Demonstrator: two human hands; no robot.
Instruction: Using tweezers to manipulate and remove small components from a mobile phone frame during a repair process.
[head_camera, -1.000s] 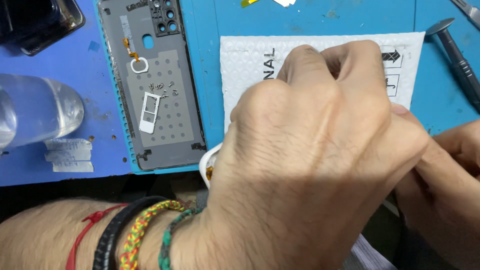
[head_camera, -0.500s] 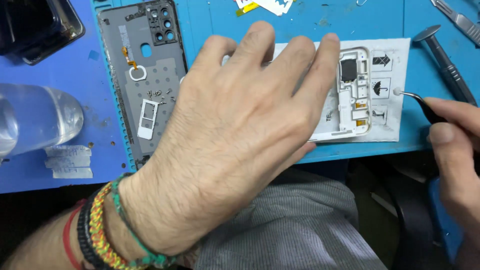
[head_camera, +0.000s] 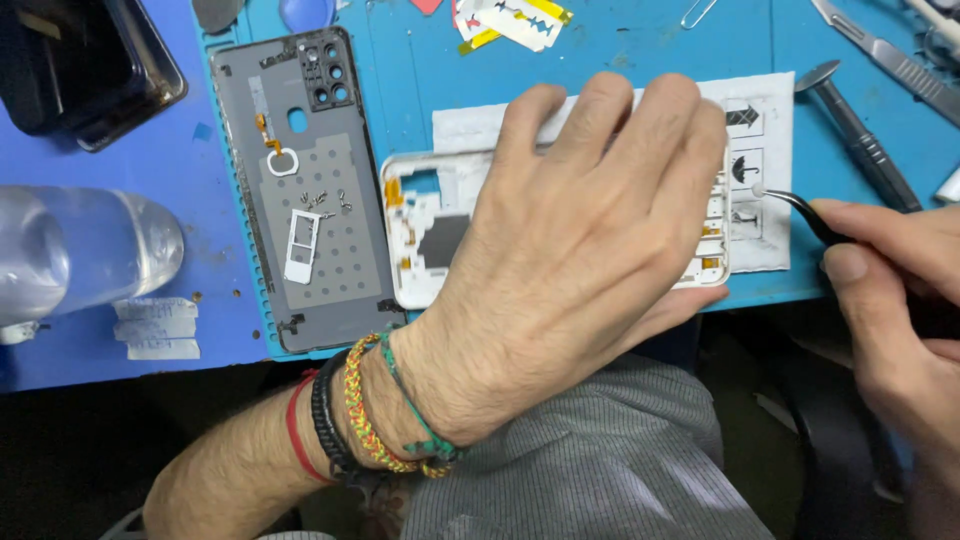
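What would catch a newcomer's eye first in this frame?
The left hand dominates the centre, pressed flat on a white phone frame on the blue mat. At right, the right hand pinches black tweezers tipped toward the frame's edge. Left of the frame lies a grey phone back cover.

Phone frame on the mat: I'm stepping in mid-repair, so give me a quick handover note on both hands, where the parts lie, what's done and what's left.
Left hand: flat on the white phone frame, pinning it to the white sheet on the blue mat.
Right hand: holds black tweezers, tips at the frame's right edge; whether they grip anything is too small to tell.
Parts: grey back cover lies inside-up left of the frame, with loose screws and a white tray on it.
Done: back cover off.
Left: frame work apparently unfinished; cover and screws not refitted.
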